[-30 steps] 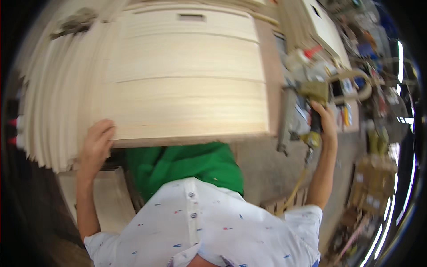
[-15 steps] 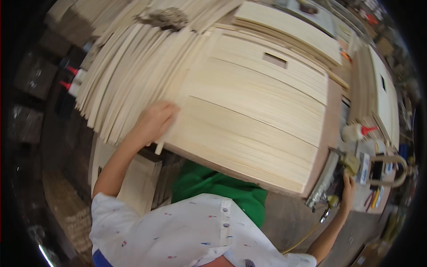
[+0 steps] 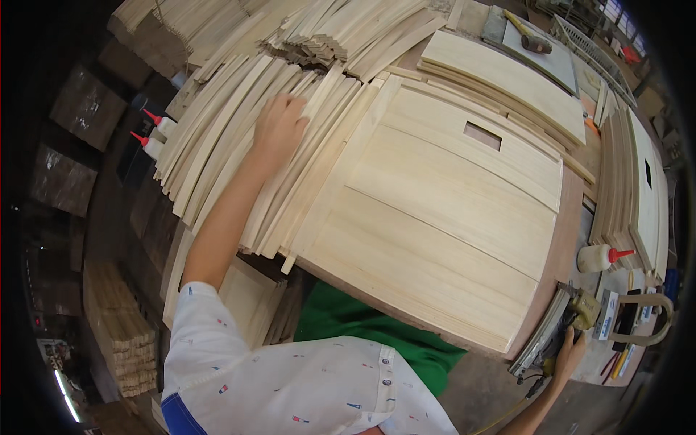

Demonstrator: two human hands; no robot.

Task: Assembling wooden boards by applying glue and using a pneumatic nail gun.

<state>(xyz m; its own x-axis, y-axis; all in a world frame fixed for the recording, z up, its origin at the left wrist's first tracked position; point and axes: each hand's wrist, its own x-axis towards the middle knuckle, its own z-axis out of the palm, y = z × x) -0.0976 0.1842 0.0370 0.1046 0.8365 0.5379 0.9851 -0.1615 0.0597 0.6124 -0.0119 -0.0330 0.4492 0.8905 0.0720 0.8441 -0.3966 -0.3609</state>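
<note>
My left hand (image 3: 280,132) is over the row of long pale wooden strips (image 3: 239,123), its fingers curled round one strip (image 3: 323,88) near the strip's far end. My right hand (image 3: 568,355) is closed on the handle of a pneumatic nail gun (image 3: 582,310), which lies at the bench's right edge with its long magazine (image 3: 540,335) pointing toward me. Between my hands lies a flat wooden panel (image 3: 442,217) of joined boards with a small rectangular slot. One light strip (image 3: 330,181) runs along its left edge.
Panels (image 3: 500,80) are stacked behind the work, and more (image 3: 620,174) stand at the right. A glue bottle (image 3: 596,258) with a red tip sits near the nail gun. A hammer (image 3: 535,43) lies at the back. A yellow hose (image 3: 500,419) trails below my right hand.
My left hand has moved away from me, from the panel's near left corner up onto the strips. My right hand stays on the nail gun. The whole view has shifted slightly.
</note>
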